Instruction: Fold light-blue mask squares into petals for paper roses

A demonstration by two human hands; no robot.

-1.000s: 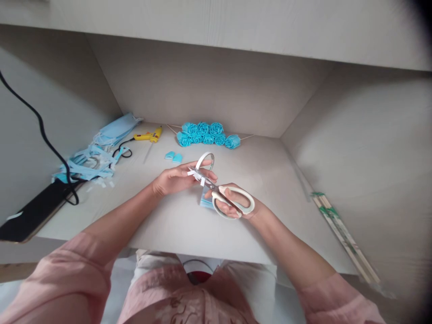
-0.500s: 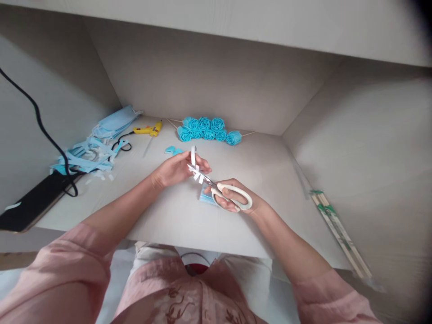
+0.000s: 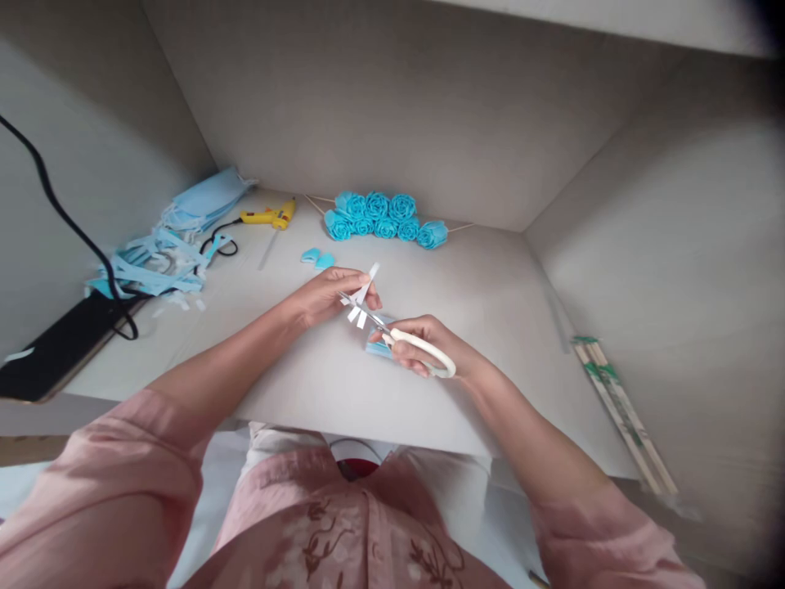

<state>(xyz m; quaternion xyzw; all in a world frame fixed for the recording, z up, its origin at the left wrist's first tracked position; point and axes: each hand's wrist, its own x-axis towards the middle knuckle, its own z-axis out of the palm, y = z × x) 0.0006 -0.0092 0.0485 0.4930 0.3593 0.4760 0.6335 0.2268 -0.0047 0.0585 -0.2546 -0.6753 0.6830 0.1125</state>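
Between the thumb and fingers of my left hand (image 3: pixel 336 293) is a thin white strip (image 3: pixel 369 282), its upper end sticking up. My right hand (image 3: pixel 423 343) grips the cream handles of a pair of scissors (image 3: pixel 429 353). The scissor blades reach up and left to the strip, close to my left fingers. Several short white pieces (image 3: pixel 357 315) hang around the blades; whether they are still joined to the strip I cannot tell. Beneath my right hand lies a folded light-blue piece (image 3: pixel 379 348), partly covered. Two small blue petal-like pieces (image 3: pixel 317 258) rest beyond my left hand.
Several blue fabric roses (image 3: pixel 383 217) on sticks lie along the back wall. A yellow glue gun (image 3: pixel 270 214), blue face masks (image 3: pixel 205 200), cut blue scraps (image 3: pixel 156 266) and a black board (image 3: pixel 61 348) are at the left. Wrapped wooden sticks (image 3: pixel 622 413) lie right.
The white strip, upright before, now leans to the right in my left fingers. The scissor handles have come closer together. The whole view has shifted slightly.
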